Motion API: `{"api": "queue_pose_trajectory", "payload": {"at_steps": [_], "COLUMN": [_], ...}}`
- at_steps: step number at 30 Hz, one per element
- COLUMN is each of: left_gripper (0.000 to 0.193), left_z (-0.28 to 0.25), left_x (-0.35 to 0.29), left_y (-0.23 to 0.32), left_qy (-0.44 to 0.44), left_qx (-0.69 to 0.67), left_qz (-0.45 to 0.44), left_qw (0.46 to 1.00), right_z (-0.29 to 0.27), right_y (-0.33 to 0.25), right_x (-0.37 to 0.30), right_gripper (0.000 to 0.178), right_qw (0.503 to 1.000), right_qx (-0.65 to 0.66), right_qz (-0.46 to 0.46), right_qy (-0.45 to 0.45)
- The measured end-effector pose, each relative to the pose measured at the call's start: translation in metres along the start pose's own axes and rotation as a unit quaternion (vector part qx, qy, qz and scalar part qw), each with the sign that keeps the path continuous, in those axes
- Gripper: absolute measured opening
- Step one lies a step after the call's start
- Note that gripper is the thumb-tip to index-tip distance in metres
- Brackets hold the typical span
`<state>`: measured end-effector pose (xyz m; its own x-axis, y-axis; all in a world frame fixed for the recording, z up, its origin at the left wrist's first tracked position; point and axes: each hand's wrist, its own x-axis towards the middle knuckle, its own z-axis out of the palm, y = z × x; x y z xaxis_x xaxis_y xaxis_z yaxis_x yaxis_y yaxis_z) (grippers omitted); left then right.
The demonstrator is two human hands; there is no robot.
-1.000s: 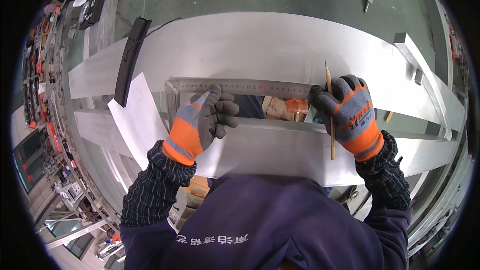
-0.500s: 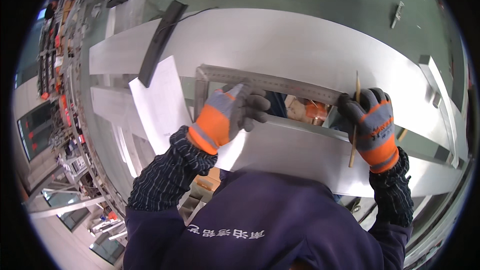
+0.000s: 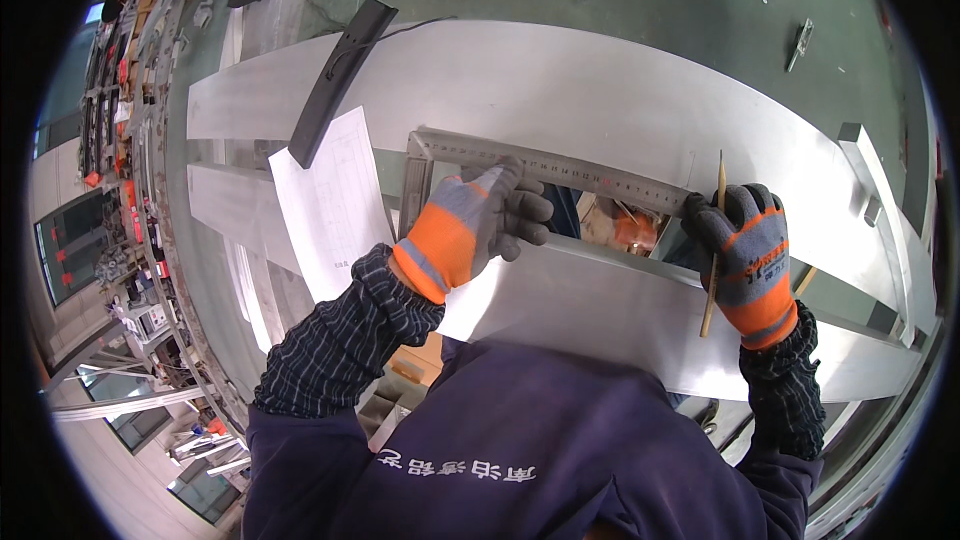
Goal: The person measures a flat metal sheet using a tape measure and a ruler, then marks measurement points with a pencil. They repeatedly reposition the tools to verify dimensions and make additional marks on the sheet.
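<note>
The half-open left hand [image 3: 485, 215] touches a silver, L-shaped ruler [image 3: 590, 176] reaching the right hand [image 3: 745, 248], which grips a pencil [image 3: 709, 305].

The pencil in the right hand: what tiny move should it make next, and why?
Maybe swing the pencil tip-first toward the steel square: the right hand holds it at the square's end, its tip points past the square, and the left hand has a finger over the blade.

Left hand [image 3: 478, 218] loosely bent, right hand [image 3: 748, 245] curled, seemingly pinching
</note>
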<state>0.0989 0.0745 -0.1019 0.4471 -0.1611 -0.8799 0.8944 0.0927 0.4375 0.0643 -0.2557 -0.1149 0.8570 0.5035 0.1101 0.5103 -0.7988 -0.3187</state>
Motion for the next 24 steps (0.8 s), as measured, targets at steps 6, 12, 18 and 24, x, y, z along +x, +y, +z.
{"api": "queue_pose_trajectory", "payload": {"at_steps": [6,12,18,24], "left_gripper": [0.052,0.047,0.045,0.043], "left_z": [0.004,0.002,0.003,0.008], "left_x": [0.001,0.005,0.002,0.000], "left_y": [0.001,-0.003,-0.003,0.002], "left_qy": [0.010,0.028,0.028,0.040], "left_qx": [0.009,0.003,0.008,0.008], "left_qz": [-0.002,0.001,0.016,0.006], "left_qw": [1.000,1.000,0.999,0.999], "right_z": [-0.001,-0.015,-0.061,-0.041], "right_y": [0.000,-0.003,-0.011,-0.033], "right_x": [-0.001,0.003,0.033,0.096], "right_gripper": [0.030,0.037,0.037,0.034], "right_qw": [1.000,0.995,0.946,0.894], "right_qx": [-0.002,0.073,0.314,0.435], "right_qz": [0.008,0.052,0.076,0.056], "right_qy": [-0.013,-0.038,0.011,-0.090]}}
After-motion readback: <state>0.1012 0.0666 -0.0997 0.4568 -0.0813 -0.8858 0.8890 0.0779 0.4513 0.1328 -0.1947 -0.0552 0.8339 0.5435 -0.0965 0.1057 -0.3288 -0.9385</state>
